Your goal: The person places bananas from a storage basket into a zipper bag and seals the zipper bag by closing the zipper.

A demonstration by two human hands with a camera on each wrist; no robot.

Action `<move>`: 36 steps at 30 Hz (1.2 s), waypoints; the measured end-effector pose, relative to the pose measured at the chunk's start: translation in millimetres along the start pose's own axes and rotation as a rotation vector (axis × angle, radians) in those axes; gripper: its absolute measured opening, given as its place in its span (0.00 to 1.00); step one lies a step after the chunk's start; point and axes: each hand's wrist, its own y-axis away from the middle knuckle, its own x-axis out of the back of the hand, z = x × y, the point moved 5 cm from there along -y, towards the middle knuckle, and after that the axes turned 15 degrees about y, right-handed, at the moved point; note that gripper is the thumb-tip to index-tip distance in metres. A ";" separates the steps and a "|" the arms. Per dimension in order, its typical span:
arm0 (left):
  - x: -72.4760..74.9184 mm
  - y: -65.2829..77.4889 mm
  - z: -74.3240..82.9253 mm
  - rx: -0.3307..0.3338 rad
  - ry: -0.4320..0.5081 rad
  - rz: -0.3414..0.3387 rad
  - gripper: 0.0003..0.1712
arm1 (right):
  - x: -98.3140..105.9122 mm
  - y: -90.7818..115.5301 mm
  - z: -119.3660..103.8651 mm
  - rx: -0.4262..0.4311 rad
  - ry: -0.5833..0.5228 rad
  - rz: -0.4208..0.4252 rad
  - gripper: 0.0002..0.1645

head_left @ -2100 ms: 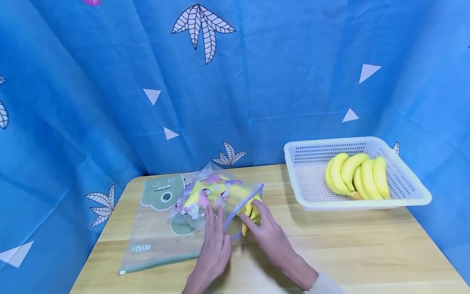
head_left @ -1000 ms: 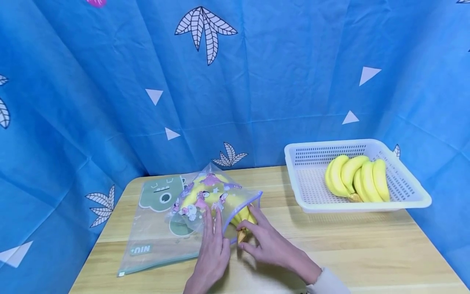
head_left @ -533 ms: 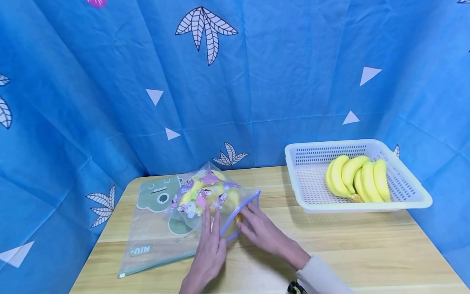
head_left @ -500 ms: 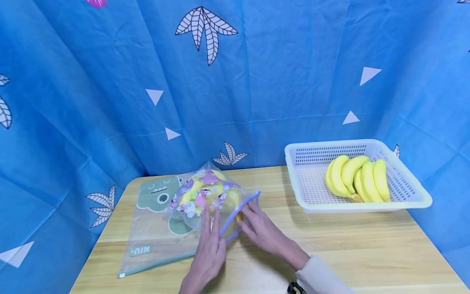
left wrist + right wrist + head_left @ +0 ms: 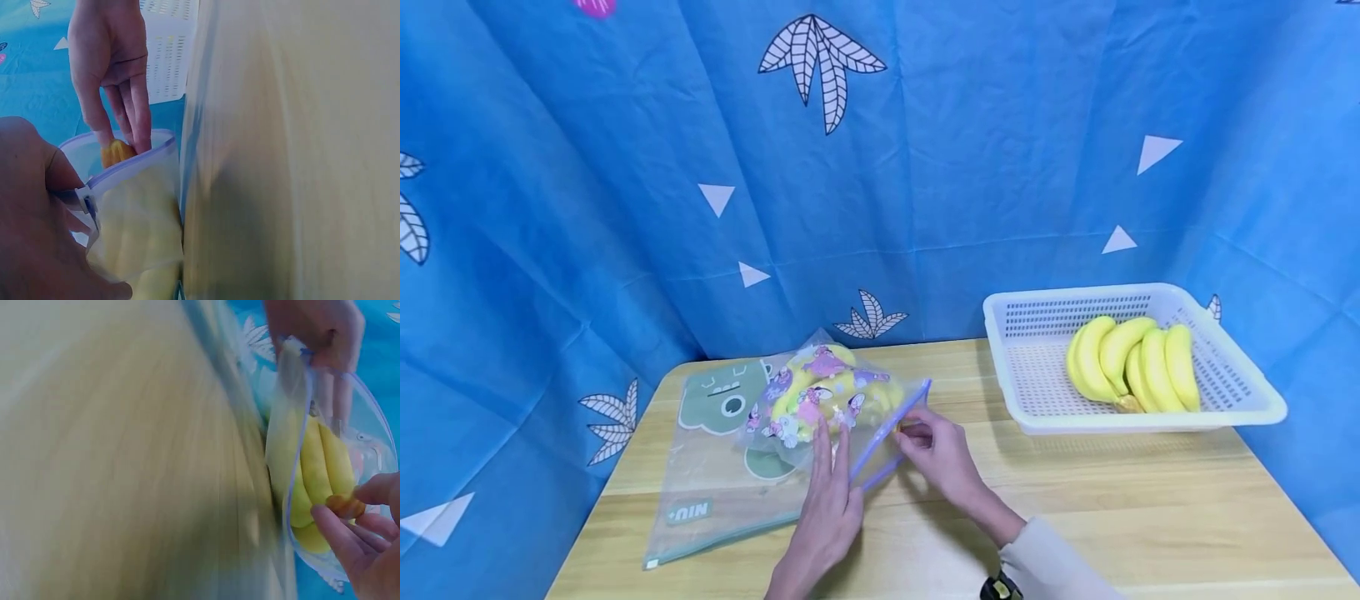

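A clear zip bag (image 5: pixel 831 408) with pink and purple prints and a purple zip edge lies at the table's left half. Inside it is a bunch of bananas (image 5: pixel 319 462), stem towards the mouth. My left hand (image 5: pixel 827 521) lies along the bag with two fingers stretched over it. In the left wrist view that left hand (image 5: pixel 31 237) grips the bag's rim beside the zip slider (image 5: pixel 87 201). At the gaping mouth my right hand (image 5: pixel 943 458) pinches the brown banana stem (image 5: pixel 345 506) between thumb and fingers.
A larger clear bag (image 5: pixel 700 467) with a green cartoon print lies flat beneath the filled one. To the right, a white plastic basket (image 5: pixel 1026 375) holds another banana bunch (image 5: pixel 1138 367). A blue curtain (image 5: pixel 970 167) hangs behind the wooden table (image 5: pixel 1112 517).
The bananas have gone deeper into the bag, with the stem passing behind the purple edge. My right hand has shifted from the fruit to a pinch on the stem. My left hand barely moved.
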 end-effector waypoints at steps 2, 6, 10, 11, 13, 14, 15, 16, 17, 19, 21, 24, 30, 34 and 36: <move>-0.5 -3.5 0.1 -0.004 0.012 0.001 0.49 | 0.5 -0.7 -1.1 0.028 0.025 0.004 0.12; 1.4 -8.3 2.0 -0.011 0.054 0.002 0.49 | -0.6 -2.0 1.6 0.017 0.030 -0.044 0.13; 6.9 -4.1 2.7 0.029 0.144 0.008 0.46 | -4.9 -2.5 10.5 -0.048 -0.022 -0.119 0.17; 8.6 -1.8 1.5 0.044 0.177 0.018 0.45 | -6.3 -2.5 12.8 -0.060 -0.032 -0.132 0.18; 13.0 3.6 -2.0 0.065 0.236 0.062 0.44 | -9.0 -3.1 17.2 -0.079 -0.044 -0.146 0.19; 15.2 6.4 -4.9 0.083 0.262 0.091 0.43 | -10.2 -3.4 18.9 -0.082 -0.047 -0.148 0.19; 17.3 9.4 -8.1 0.093 0.293 0.123 0.43 | -11.6 -3.9 20.4 -0.085 -0.049 -0.149 0.18; 19.2 12.1 -11.6 0.108 0.332 0.156 0.42 | -13.1 -4.3 21.4 -0.085 -0.055 -0.148 0.19; 20.7 14.4 -15.2 0.126 0.376 0.190 0.42 | -14.9 -4.9 22.4 -0.087 -0.056 -0.148 0.19; 22.5 18.6 -22.4 0.172 0.455 0.261 0.41 | -17.9 -6.1 23.9 -0.100 -0.056 -0.151 0.19; 23.3 22.7 -28.0 0.223 0.550 0.328 0.43 | -21.1 -7.3 25.3 -0.125 -0.059 -0.158 0.19; 23.8 27.7 -35.2 0.284 0.678 0.429 0.47 | -25.3 -9.6 26.9 -0.187 -0.072 -0.171 0.21; 22.1 33.2 -44.4 0.383 0.881 0.513 0.56 | -29.3 -12.8 25.5 -0.192 -0.060 -0.153 0.18; 16.7 33.7 -48.9 0.457 0.995 0.508 0.58 | -28.2 -13.0 23.0 -0.131 0.047 -0.124 0.13; 13.4 33.4 -50.0 0.487 1.036 0.492 0.56 | -27.6 -12.3 23.0 -0.124 0.082 -0.119 0.11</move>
